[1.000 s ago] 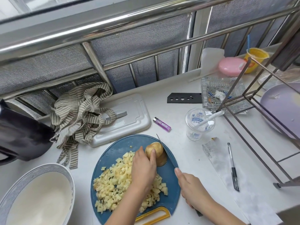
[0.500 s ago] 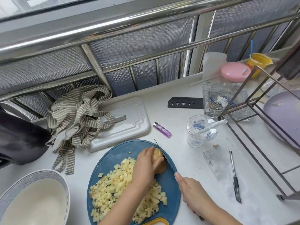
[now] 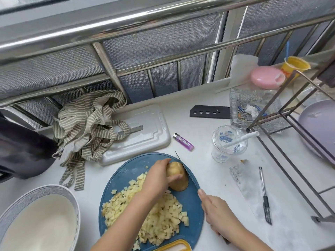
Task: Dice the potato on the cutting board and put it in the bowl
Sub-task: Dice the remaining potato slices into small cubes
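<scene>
Surface: a white counter [image 3: 213, 171] runs under a metal railing [image 3: 145, 20] with grey mesh panels behind it.
View: head camera, looking down at both hands.
Cutting board [image 3: 192, 201]: one, round and blue, at the near middle of the counter.
Potato [image 3: 176, 176]: one uncut piece with skin, on the far right part of the board. Its long axis runs far to near, leaning a little right; the rounded end points far and the wider end sits on the board.
Diced potato [image 3: 168, 220]: one pile of many small cubes, on the near left part of the board, partly under the left forearm.
Knife [image 3: 189, 173]: one. The thin blade lies against the right side of the potato and its tip points far-left, past the potato.
Left hand [image 3: 156, 178]: fingers curled over the potato from the left, holding it in place.
Right hand [image 3: 215, 211]: closed around the knife handle, which is mostly hidden, with the index finger stretched along the top of the blade.
Bowl [image 3: 45, 189]: one, white, at the near left corner, apart from the board.
Others: a striped cloth [image 3: 87, 127] on a white tray [image 3: 145, 131] far left, one purple lighter [image 3: 183, 142], one plastic cup [image 3: 228, 144], one pen [image 3: 264, 194] to the right.
</scene>
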